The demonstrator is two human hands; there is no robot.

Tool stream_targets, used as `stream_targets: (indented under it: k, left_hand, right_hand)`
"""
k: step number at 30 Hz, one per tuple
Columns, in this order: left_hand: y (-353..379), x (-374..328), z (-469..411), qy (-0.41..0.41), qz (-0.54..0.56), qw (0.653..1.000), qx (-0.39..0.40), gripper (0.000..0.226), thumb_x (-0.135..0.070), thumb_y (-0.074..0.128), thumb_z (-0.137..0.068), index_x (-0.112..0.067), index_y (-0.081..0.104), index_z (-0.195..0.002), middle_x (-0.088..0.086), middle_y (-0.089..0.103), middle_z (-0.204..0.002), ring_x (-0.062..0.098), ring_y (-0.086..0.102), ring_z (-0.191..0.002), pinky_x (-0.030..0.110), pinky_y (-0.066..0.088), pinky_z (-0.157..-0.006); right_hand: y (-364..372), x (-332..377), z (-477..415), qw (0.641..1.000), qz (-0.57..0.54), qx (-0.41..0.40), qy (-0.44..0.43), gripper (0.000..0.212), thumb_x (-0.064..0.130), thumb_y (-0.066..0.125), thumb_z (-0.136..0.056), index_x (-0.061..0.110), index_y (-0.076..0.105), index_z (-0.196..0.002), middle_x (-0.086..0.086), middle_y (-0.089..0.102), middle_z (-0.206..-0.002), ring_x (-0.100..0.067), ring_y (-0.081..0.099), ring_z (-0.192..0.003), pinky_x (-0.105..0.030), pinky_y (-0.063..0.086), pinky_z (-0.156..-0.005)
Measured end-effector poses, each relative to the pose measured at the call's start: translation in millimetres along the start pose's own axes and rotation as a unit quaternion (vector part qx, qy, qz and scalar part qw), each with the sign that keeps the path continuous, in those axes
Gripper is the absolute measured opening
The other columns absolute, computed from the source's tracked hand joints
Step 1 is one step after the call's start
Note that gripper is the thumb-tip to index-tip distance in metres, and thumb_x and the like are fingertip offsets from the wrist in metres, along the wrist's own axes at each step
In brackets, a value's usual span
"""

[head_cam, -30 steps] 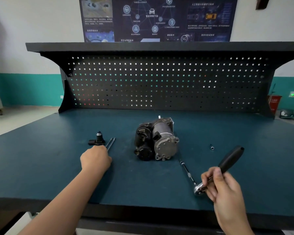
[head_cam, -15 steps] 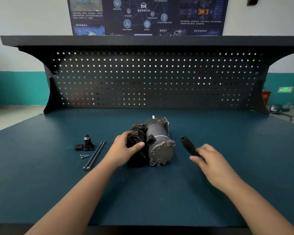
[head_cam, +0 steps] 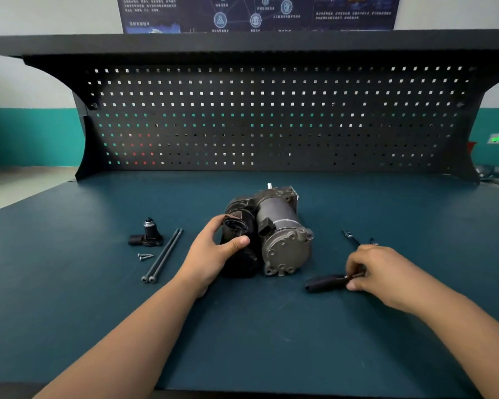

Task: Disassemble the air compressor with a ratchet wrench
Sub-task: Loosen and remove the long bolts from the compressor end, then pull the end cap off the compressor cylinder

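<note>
Air compressor (head_cam: pixel 277 226) sits at the middle of the bench (head_cam: pixel 242 341), and the left hand (head_cam: pixel 211 251) grips its dark end, fingers and thumb curled round. Just right of it, the right hand (head_cam: pixel 383 272) pinches the ratchet wrench (head_cam: pixel 326 283) — apparently readying the tool. Next, its tip likely needs seating squarely on a fastener.

Grey compressor (head_cam: pixel 274 228) flat; wrench (head_cam: pixel 327 283) alongside.

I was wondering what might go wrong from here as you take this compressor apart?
The compressor lies on its side, steadied only by the left hand gripping its black end; it may roll under wrench force. The two small screws lie loose on the table beside the long bolts; a careless sweep might scatter them. The right hand holds the ratchet wrench near its head, so leverage may be poor.
</note>
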State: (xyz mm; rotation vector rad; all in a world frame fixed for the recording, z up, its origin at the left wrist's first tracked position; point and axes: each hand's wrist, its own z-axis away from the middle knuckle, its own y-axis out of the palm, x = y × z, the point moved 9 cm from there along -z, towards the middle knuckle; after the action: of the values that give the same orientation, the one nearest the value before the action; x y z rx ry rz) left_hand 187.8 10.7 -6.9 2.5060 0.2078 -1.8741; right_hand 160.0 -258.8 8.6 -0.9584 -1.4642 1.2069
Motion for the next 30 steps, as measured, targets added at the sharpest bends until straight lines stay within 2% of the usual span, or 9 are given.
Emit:
stream_targets:
  k: [4, 9, 16, 19, 22, 24, 26, 28, 30]
  left_hand:
    - [-1, -1, 1, -0.005, 0.0, 1.0, -0.018, 0.048, -0.016, 0.076, -0.075, -0.02, 0.058, -0.119, -0.006, 0.068, -0.105, 0.008, 0.067, -0.092, 0.029, 0.056, -0.081]
    - [3, -6, 5, 0.008, -0.049, 0.998, -0.036, 0.06, -0.021, 0.079, -0.072, -0.016, 0.054, -0.126, 0.003, 0.06, -0.125, 0.02, 0.054, -0.119, 0.043, 0.043, -0.102]
    - [6, -13, 11, 0.013, -0.073, 0.996, -0.05, 0.07, -0.027, 0.082, -0.068, -0.018, 0.051, -0.131, -0.001, 0.056, -0.129, 0.017, 0.052, -0.12, 0.04, 0.041, -0.104]
    - [9, -26, 17, 0.025, -0.094, 0.993, -0.073, 0.068, -0.029, 0.083, -0.066, -0.02, 0.055, -0.126, -0.01, 0.054, -0.123, 0.007, 0.05, -0.114, 0.025, 0.039, -0.099]
    - [10, -45, 27, 0.036, -0.097, 0.991, -0.081, 0.035, -0.032, 0.084, -0.064, -0.048, 0.066, -0.088, -0.023, 0.067, -0.095, -0.007, 0.059, -0.094, 0.008, 0.042, -0.078]
    - [7, -62, 32, 0.044, -0.092, 0.991, -0.081, 0.026, -0.033, 0.083, -0.063, -0.051, 0.065, -0.067, -0.034, 0.065, -0.074, -0.018, 0.059, -0.076, 0.0, 0.04, -0.061]
    - [4, -75, 32, 0.034, -0.074, 0.994, -0.075, 0.018, -0.04, 0.082, -0.061, -0.037, 0.067, -0.07, -0.026, 0.068, -0.071, -0.01, 0.063, -0.071, 0.008, 0.047, -0.061]
    - [6, -85, 33, -0.016, -0.041, 0.998, -0.037, 0.038, -0.046, 0.083, -0.055, -0.02, 0.068, -0.079, -0.005, 0.072, -0.075, 0.01, 0.068, -0.07, 0.028, 0.055, -0.061]
    - [9, -96, 37, -0.068, 0.003, 0.998, 0.011, 0.055, -0.049, 0.081, -0.047, -0.01, 0.067, -0.084, 0.004, 0.071, -0.074, 0.015, 0.068, -0.065, 0.029, 0.054, -0.052]
  right_hand:
    - [-10, 14, 6, 0.992, -0.095, -0.075, 0.041, 0.064, 0.038, 0.063, -0.085, 0.025, 0.035, -0.141, 0.004, 0.048, -0.136, -0.018, 0.039, -0.126, -0.031, 0.036, -0.101]
    - [10, 60, -2, 0.966, -0.241, -0.09, 0.025, 0.108, 0.059, 0.066, -0.073, 0.031, -0.005, -0.148, -0.001, 0.034, -0.149, -0.021, 0.037, -0.133, -0.029, 0.032, -0.089]
    - [17, 67, -16, 0.935, -0.283, -0.197, 0.09, 0.093, 0.056, 0.072, -0.069, 0.023, 0.015, -0.135, -0.01, 0.037, -0.136, -0.03, 0.048, -0.116, -0.033, 0.038, -0.08]
    - [11, 63, -13, 0.931, -0.288, -0.204, 0.097, 0.08, 0.053, 0.073, -0.069, 0.024, 0.022, -0.124, -0.007, 0.041, -0.128, -0.028, 0.05, -0.108, -0.03, 0.036, -0.074]
    - [-6, 65, -6, 0.934, -0.274, -0.207, 0.095, 0.073, 0.053, 0.072, -0.067, 0.025, 0.023, -0.114, -0.007, 0.045, -0.122, -0.027, 0.051, -0.1, -0.031, 0.037, -0.073]
    - [-21, 68, -1, 0.943, -0.256, -0.192, 0.091, 0.07, 0.058, 0.07, -0.066, 0.028, 0.02, -0.106, -0.004, 0.047, -0.116, -0.025, 0.049, -0.091, -0.031, 0.036, -0.068]
    - [-39, 72, 6, 0.95, -0.241, -0.18, 0.083, 0.069, 0.062, 0.067, -0.065, 0.03, 0.017, -0.101, 0.0, 0.048, -0.106, -0.021, 0.048, -0.085, -0.03, 0.033, -0.058]
    - [-57, 75, 15, 0.955, -0.222, -0.183, 0.075, 0.068, 0.066, 0.065, -0.064, 0.031, 0.017, -0.097, 0.004, 0.05, -0.096, -0.019, 0.051, -0.079, -0.026, 0.03, -0.05]
    - [-74, 78, 24, 0.959, -0.203, -0.184, 0.067, 0.068, 0.07, 0.061, -0.063, 0.03, 0.017, -0.095, 0.007, 0.052, -0.087, -0.014, 0.053, -0.074, -0.026, 0.031, -0.048]
